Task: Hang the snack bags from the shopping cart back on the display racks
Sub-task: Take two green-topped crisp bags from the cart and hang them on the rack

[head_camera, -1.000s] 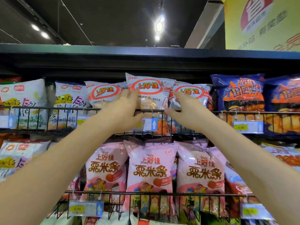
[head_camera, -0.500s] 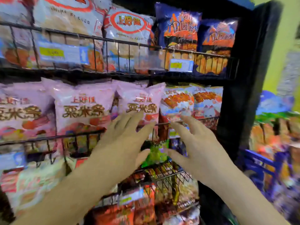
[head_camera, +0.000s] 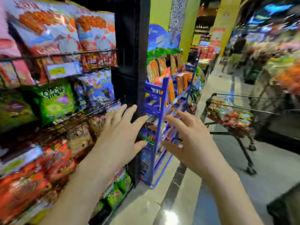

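Hovering in mid-air with nothing held, the left grip and right grip are both wide, fingers spread and relaxed. Between and just beyond them stands a blue slatted display rack of glossy orange packets. Left of the left grip, black wire shelf racks carry crinkled foil bags, one of them a bright green bag. Well off to the right of the right grip, a wire shopping cart on casters holds the shiny snack bags, blurred.
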Tool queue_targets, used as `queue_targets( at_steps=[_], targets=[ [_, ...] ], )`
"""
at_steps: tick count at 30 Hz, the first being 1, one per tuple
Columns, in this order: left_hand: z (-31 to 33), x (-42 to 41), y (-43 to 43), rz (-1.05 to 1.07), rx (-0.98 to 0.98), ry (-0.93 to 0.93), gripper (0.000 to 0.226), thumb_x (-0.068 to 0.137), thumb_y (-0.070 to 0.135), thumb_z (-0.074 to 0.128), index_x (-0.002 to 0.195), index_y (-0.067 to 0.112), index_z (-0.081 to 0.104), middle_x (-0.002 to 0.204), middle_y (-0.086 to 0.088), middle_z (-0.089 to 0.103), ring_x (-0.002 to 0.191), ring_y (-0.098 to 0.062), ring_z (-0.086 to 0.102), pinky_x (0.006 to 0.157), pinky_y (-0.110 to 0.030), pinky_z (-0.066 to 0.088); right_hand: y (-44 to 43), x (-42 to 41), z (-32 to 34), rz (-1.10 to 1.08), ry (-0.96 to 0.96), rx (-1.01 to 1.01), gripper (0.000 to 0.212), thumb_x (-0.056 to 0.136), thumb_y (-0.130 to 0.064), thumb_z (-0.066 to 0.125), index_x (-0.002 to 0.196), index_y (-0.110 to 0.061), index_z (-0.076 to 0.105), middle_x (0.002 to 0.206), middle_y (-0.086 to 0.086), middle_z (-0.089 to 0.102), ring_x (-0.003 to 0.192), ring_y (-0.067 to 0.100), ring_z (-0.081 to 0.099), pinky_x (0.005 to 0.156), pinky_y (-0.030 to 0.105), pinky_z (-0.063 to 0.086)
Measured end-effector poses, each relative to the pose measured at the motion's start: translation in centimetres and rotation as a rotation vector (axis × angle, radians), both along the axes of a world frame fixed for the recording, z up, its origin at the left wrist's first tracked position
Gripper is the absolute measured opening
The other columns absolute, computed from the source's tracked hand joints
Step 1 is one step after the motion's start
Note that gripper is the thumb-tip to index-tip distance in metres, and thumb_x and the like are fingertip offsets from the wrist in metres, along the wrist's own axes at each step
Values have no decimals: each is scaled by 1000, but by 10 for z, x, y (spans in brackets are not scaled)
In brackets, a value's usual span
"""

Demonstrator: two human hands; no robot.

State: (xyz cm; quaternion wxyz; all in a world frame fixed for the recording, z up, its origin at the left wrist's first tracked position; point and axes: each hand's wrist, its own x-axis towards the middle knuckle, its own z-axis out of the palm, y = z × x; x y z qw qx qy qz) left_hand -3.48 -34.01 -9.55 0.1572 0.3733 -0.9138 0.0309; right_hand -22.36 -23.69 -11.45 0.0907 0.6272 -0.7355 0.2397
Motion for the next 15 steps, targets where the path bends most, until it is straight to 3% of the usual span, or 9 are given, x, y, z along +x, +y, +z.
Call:
queue_targets(
  at_steps=[3,6,8,12,15],
  targets=[
    [-8,-53,18,-109,113,47,73,95,62,55,159,44,23,171,3,6,157,-23,-2,128,-45,8,44,-49,-11,-36,-159,-67,72,80,-51,81,144,-26,58,147,8,53,139,30,48,112,49,43],
    [-14,-105,33,-191,111,94,69,92,58,63,154,41,38,167,-1,23,155,-27,12,125,-50,20,88,-100,-19,-100,-232,-106,72,81,-51,82,145,-29,57,148,4,53,141,20,43,116,39,38],
    [-17,-146,45,-245,107,116,67,91,56,67,151,38,45,164,-1,30,153,-28,18,124,-51,24,111,-138,-23,-153,-200,-127,72,80,-48,84,144,-26,58,147,6,54,140,22,43,115,43,40],
    [-19,-236,71,-323,122,107,64,91,54,67,150,35,48,161,0,33,151,-26,21,123,-47,24,147,-215,-27,-242,-184,-118,71,81,-61,68,144,-29,57,145,9,55,140,30,46,112,52,43],
    [-22,-298,88,-387,105,133,61,91,50,70,147,33,53,158,1,40,149,-27,28,121,-50,29,172,-267,-32,-304,-167,-113,70,82,-56,75,143,-26,58,146,11,55,138,32,48,112,50,43]
  ],
)
